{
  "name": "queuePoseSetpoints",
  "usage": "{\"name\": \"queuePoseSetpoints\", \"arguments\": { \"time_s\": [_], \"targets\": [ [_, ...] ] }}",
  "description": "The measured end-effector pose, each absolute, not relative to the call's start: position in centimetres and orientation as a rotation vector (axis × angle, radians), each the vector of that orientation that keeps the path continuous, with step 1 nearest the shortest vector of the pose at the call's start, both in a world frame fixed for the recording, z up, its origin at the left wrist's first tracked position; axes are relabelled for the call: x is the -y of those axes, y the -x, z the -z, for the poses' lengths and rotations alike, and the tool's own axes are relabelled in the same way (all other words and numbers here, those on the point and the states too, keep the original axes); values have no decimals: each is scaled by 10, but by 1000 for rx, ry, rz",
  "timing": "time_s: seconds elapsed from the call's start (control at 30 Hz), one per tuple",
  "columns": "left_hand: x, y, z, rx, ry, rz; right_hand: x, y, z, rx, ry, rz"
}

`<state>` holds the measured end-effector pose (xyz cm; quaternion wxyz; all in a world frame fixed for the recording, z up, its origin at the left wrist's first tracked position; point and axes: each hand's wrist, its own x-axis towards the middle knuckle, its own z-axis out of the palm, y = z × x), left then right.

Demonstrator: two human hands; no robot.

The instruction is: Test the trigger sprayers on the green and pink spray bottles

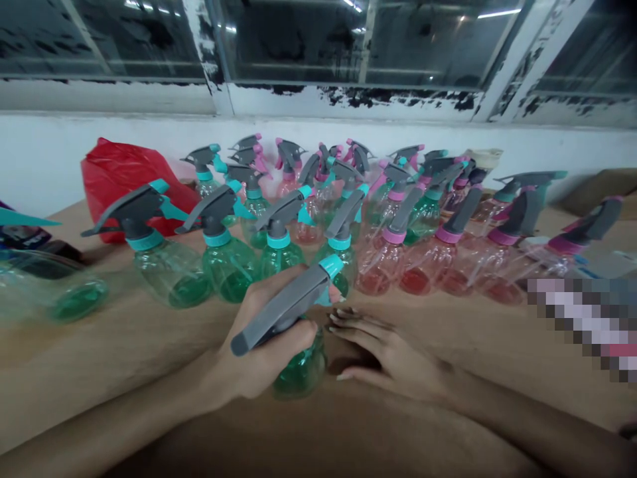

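My left hand [263, 352] is wrapped round the neck of a green spray bottle [298, 372], just under its grey trigger head with a turquoise nozzle. The bottle stands upright on the wooden table [388, 438]. To its right, my right hand [383, 352] rests palm down, fingers stretched towards the bottle, holding nothing. A small gap seems to lie between those fingertips and the bottle. Beyond the hands runs a row of spray bottles, green ones [229, 272] with turquoise collars on the left and pink ones [418, 269] with pink collars on the right.
More spray bottles crowd behind the front row. A red plastic bag [124, 172] sits at the back left, and a cardboard box [597, 192] at the back right. One green bottle [74, 292] is at the far left. A white wall with windows [348, 40] closes the back.
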<state>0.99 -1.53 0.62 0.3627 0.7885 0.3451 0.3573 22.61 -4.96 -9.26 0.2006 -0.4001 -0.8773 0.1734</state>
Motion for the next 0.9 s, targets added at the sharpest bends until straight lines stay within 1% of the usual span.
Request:
{"name": "queuePoseSetpoints", "arguments": {
  "time_s": [0.13, 0.3, 0.57, 0.9],
  "targets": [
    [17, -11, -10, -874, -1998, -927, 49, -228, 95, 2452, 1105, -482],
    [19, -9, -13, -990, -2061, -802, 49, -230, 100, 2462, 1084, -468],
    [20, -12, -10, -983, -2092, -944, 47, -231, 102, 2465, 1056, -445],
    [22, -13, -8, -940, -1987, -932, 47, -231, 103, 2456, 1046, -448]
  ]
}}
